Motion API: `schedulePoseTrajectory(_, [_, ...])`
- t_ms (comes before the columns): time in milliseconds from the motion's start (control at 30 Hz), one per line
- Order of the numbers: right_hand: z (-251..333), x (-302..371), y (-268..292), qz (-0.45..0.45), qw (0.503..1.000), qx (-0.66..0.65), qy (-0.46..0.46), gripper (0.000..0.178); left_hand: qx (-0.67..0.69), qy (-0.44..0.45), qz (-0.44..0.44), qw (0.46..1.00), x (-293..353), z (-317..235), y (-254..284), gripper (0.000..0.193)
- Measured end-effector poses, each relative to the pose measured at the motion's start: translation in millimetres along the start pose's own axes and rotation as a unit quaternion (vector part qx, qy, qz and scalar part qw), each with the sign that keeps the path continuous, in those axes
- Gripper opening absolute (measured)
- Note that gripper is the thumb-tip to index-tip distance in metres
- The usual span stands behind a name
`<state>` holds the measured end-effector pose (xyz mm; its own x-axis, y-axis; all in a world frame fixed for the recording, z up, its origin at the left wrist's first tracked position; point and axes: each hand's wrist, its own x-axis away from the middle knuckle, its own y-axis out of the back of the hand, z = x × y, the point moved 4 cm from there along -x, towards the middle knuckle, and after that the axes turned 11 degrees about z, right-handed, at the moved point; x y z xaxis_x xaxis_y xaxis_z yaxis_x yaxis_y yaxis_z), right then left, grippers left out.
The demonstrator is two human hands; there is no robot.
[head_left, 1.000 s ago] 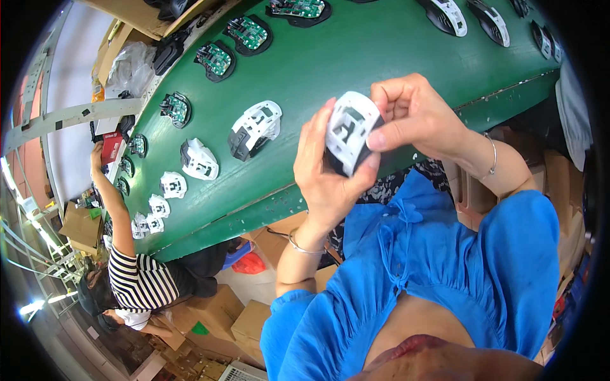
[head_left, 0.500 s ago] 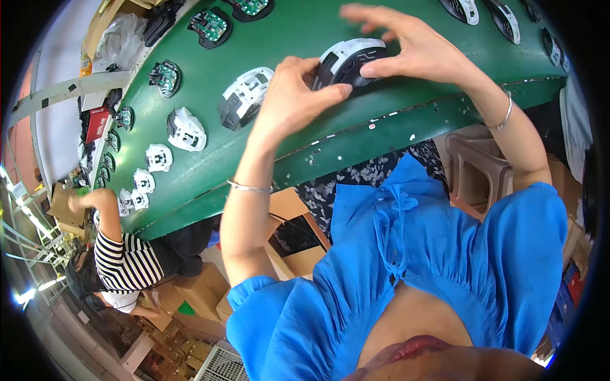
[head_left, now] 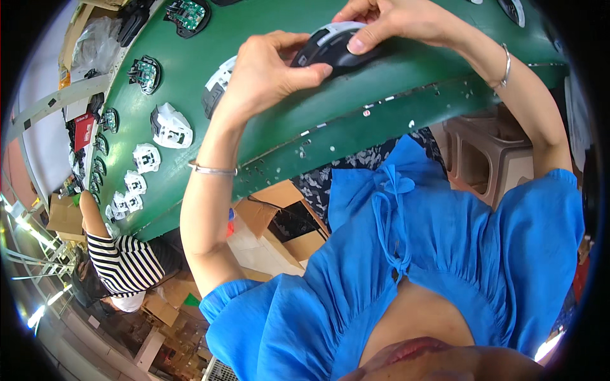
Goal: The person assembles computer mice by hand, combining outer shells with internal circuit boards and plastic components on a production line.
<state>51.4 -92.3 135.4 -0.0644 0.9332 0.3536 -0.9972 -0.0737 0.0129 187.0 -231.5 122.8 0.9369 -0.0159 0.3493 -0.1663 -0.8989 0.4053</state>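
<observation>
A black and white computer mouse is held between my two hands at the far side of the green work surface. My left hand closes on its left end, thumb along the near side. On the other end, my right hand grips with the thumb pressed on the black side and the fingers behind. Its underside and far side are hidden. Just left of my left wrist lies a white and dark mouse shell, partly covered by the hand. Another white shell lies further left.
Black mouse bases with green circuit boards line the far left, beside a row of white shells. A co-worker in a striped top sits at lower left. A plastic stool and open carton stand below the near edge.
My right fingers, spread above the mouse before, have come down around its right end. Both hands and the mouse appear shifted left and farther up; the parts on the surface also appear farther left.
</observation>
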Motion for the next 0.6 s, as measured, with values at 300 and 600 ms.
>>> schedulePoseTrajectory(300, [-23.9,7.6,1.5,-0.127,0.973,0.183,0.064,0.059,-0.039,-0.095,-0.108,0.989,35.2,1.7,14.0,0.066])
schedulePoseTrajectory(600, [-29.4,43.3,20.4,-0.481,0.65,0.588,-0.037,0.061,-0.183,-0.013,-0.35,0.919,106.6,44.7,50.8,0.062])
